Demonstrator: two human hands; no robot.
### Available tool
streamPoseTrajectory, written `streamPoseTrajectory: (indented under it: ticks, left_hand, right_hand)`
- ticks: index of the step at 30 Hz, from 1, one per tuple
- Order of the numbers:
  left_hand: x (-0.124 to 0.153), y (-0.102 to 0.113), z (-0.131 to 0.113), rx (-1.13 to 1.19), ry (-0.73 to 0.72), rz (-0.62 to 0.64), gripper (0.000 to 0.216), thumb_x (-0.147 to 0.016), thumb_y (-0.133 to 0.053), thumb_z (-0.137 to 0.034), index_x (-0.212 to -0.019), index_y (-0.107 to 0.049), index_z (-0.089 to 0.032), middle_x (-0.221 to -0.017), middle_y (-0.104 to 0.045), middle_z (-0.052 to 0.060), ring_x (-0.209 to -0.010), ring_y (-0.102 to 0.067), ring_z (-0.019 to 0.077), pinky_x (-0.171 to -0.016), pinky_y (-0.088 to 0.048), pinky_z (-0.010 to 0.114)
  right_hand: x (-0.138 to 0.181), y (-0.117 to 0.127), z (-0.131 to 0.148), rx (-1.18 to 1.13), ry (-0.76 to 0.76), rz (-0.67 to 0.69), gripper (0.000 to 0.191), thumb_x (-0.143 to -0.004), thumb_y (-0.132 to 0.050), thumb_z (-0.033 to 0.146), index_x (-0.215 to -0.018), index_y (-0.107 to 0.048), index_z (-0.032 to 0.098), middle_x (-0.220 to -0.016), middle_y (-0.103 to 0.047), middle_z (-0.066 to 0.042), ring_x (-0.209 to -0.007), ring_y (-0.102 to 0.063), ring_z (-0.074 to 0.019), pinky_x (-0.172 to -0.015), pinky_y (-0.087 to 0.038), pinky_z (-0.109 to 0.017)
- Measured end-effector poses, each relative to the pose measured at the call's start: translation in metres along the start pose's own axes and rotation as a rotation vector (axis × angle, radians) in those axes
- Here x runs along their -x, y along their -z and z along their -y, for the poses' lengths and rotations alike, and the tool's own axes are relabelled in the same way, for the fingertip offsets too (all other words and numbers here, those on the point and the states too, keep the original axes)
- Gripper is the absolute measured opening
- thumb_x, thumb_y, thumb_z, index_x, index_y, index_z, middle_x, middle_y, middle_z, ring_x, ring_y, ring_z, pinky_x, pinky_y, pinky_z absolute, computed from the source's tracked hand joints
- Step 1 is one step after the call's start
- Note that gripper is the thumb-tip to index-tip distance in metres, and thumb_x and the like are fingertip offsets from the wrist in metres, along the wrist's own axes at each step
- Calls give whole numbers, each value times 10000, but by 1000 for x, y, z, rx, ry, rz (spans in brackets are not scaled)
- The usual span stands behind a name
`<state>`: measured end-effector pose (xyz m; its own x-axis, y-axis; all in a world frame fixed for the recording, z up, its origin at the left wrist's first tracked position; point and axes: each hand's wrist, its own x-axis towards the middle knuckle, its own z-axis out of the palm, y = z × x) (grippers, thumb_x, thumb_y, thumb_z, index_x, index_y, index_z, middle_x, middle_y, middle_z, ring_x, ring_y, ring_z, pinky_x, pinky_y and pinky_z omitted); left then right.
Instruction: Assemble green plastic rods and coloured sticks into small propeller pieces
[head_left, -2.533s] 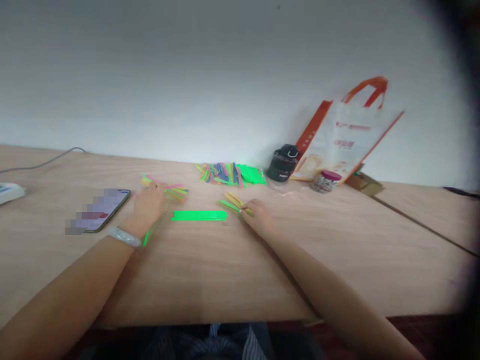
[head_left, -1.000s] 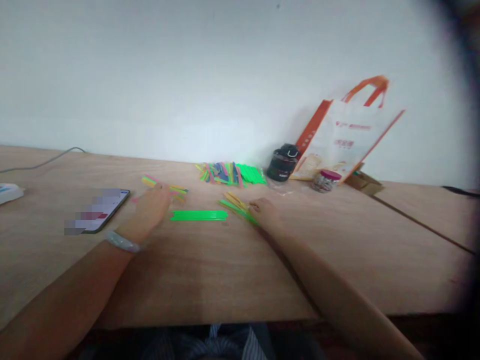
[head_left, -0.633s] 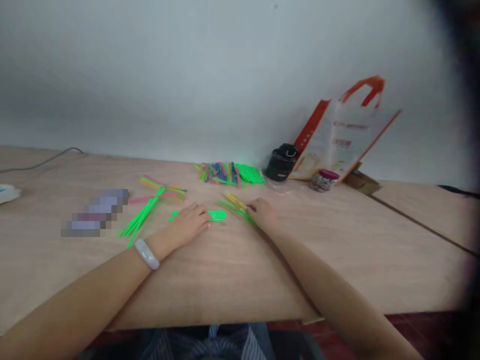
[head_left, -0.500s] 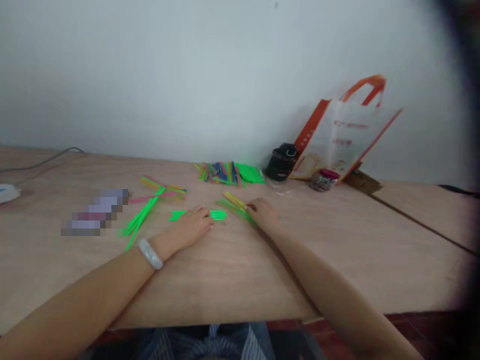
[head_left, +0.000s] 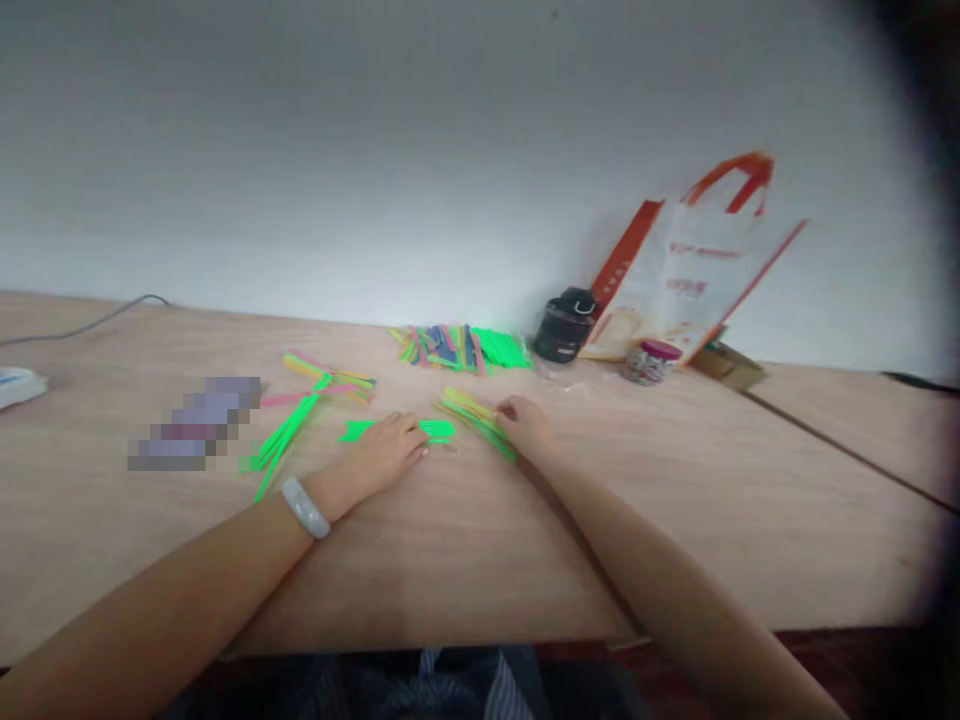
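My left hand [head_left: 382, 455] lies flat, fingers stretched out, on a neat row of bright green sticks [head_left: 437, 430] on the wooden table [head_left: 465, 560]. A pale bracelet [head_left: 304, 507] sits on that wrist. My right hand [head_left: 529, 425] is curled on a small bunch of yellow and green sticks [head_left: 472, 415], which point away to the left. A loose fan of green sticks [head_left: 289, 435] lies left of my left hand, with pink and yellow sticks [head_left: 334, 380] just behind it.
A larger heap of mixed coloured sticks [head_left: 461, 348] lies by the wall. Right of it stand a black jar [head_left: 562, 330], a pink-lidded jar [head_left: 651, 362], an orange-and-white bag [head_left: 690, 270] and a cardboard box [head_left: 731, 368]. A phone [head_left: 191, 435] and a white device [head_left: 19, 385] are at the left.
My left hand left the pink and yellow sticks, moved right and settled on the green row. A fan of green sticks now lies beside the phone. My right hand stayed put.
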<state>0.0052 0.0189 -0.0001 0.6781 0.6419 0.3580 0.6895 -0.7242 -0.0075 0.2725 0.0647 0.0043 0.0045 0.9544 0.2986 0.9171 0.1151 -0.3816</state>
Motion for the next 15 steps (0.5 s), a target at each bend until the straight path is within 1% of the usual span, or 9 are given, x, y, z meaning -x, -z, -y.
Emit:
streamPoseTrajectory:
  ticks: [3, 6, 8, 10, 11, 13, 15]
  left_hand:
    - [1, 1, -1, 19, 27, -7, 225, -934, -437, -291, -948, -624, -167, -991, -586, 73, -946, -537, 193, -861, -447, 334]
    - [2, 3, -3, 64, 33, -9, 249, -946, -409, -292, -947, -618, -158, -986, -595, 73, -930, -545, 189, -861, -451, 331]
    - [1, 4, -4, 73, 18, -1, 265, -948, -407, -304, -989, -619, -150, -1010, -598, 84, -945, -548, 198, -871, -452, 343]
    - [0, 3, -5, 70, 9, 10, 272, -943, -422, -316, -1048, -617, -158, -1025, -599, 88, -967, -549, 210, -882, -452, 359]
    - [-2, 2, -5, 71, 6, 18, 268, -940, -429, -311, -1054, -621, -164, -1015, -602, 86, -968, -552, 212, -885, -453, 363]
    - [-4, 0, -6, 84, 23, 25, 242, -936, -437, -283, -1001, -638, -166, -976, -607, 79, -950, -559, 206, -878, -459, 357]
    - [-5, -1, -8, 95, 58, 1, 210, -923, -457, -260, -931, -640, -159, -962, -607, 77, -946, -560, 206, -875, -463, 355]
  right_hand:
    - [0, 1, 1, -53, -20, -27, 165, -784, -519, 181, -886, -639, 132, -894, -653, -82, -817, -579, -171, -732, -425, -272]
    - [1, 2, 4, -149, -13, -115, 191, -792, -498, 200, -913, -631, 135, -911, -651, -90, -838, -587, -189, -760, -446, -307]
    - [3, 0, 8, -238, 21, -185, 232, -799, -473, 205, -956, -632, 142, -954, -652, -98, -875, -592, -199, -792, -455, -329]
    - [7, -3, 15, -329, 89, -210, 275, -810, -452, 217, -1005, -637, 157, -1005, -653, -99, -919, -594, -202, -833, -456, -343]
    - [10, -5, 19, -368, 127, -195, 289, -815, -447, 228, -1020, -643, 168, -1023, -654, -94, -937, -595, -203, -854, -453, -348]
    - [16, -9, 30, -433, 187, -123, 295, -818, -450, 250, -1015, -661, 186, -1024, -662, -80, -951, -600, -206, -877, -449, -355]
    - [23, -13, 41, -501, 194, -42, 288, -804, -464, 252, -991, -672, 186, -989, -674, -70, -926, -608, -207, -851, -461, -352]
